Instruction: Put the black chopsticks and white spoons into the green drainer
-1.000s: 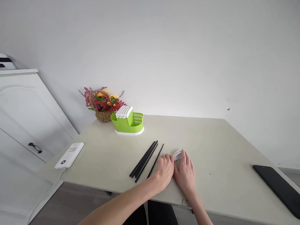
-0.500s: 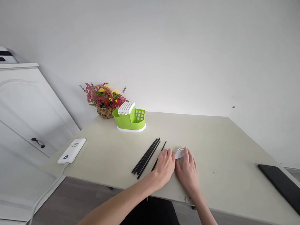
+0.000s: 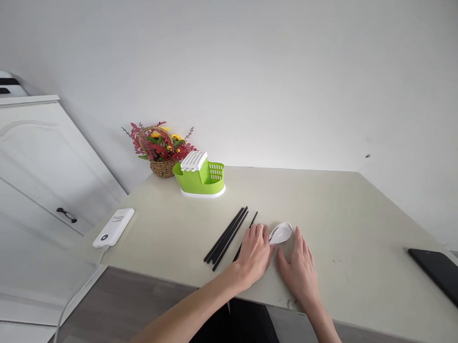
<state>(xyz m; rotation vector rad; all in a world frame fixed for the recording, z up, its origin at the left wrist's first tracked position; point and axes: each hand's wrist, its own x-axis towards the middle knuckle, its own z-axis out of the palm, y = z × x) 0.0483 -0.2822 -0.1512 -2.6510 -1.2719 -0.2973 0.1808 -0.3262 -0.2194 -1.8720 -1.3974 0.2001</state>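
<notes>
1. A white spoon (image 3: 282, 234) lies near the front middle of a pale table (image 3: 326, 206), its bowl facing up and pointing away from the person.
2. The left hand (image 3: 255, 249) covers the handle; its fingers are curled close together and appear clamped on it, though the exact grip is hidden.
3. The right hand (image 3: 297, 265) rests just to the right of the bowl, thumb spread away from the fingers, holding nothing.
4. The spoon looks light, stiff and smooth, perhaps slippery; if ceramic, it could chip when knocked. The handle seems the surest hold, with the bowl's rim as second choice. Whether another spoon is nested beneath, I cannot tell.
5. Left of the left hand lies a loose bundle of black chopsticks (image 3: 230, 241). A single chopstick (image 3: 253, 220) runs partly behind that hand, the nearest obstacle to leftward movement.
6. Farther back stands a green basket-like holder (image 3: 190, 182) with a white slatted top, just in front of a wicker basket of flowers (image 3: 163, 168).
7. A white power bank (image 3: 113, 228) with a cable lies far left, a dark phone (image 3: 439, 274) far right, both well apart from the hands.
</notes>
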